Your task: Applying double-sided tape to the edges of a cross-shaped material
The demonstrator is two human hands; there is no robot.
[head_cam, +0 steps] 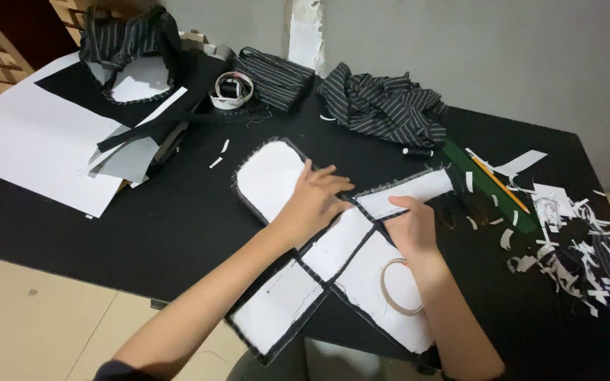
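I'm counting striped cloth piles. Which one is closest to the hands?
The crumpled striped cloth at the table's back, right of the folded one. The third sits far left, in the corner.

1. No package, box or wrapped good is seen on the table.
2. No label or tag can be made out on any thing here.
3. No sign hangs on the grey wall behind.
4. No screen or display is in view.
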